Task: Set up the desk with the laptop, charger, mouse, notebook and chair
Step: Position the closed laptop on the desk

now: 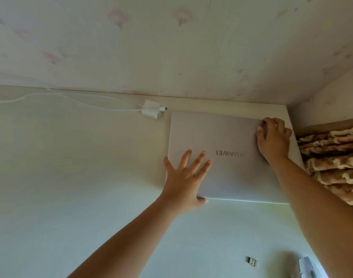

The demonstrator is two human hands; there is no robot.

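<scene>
**A:** Closed laptop (229,157) lying flat on the white desk (71,187), tucked toward the far right corner, roughly 2 o'clock from desk centre. Logo reading upside down from here. Back edge sitting near the wall (171,47) with a thin strip of desk showing between; right edge running close along the desk's right edge, beside a patterned blanket (335,161).

**B:** And the hands?

**A:** Left hand (186,177) flat on the lid near its front left corner, fingers spread wide, thumb hooked on the front edge. Right hand (273,137) over the far right corner, fingers curled and pressed together around the edge; can't tell how far under.

**B:** Room to slide it?

**A:** Plenty at 9 and 6 o'clock: wide bare desk. Charger (150,111) just beside the lid's back left corner at 11 o'clock, not touching, cable (51,97) trailing left along the wall. Small USB dongle (251,261) at 5 o'clock, well apart.
</scene>
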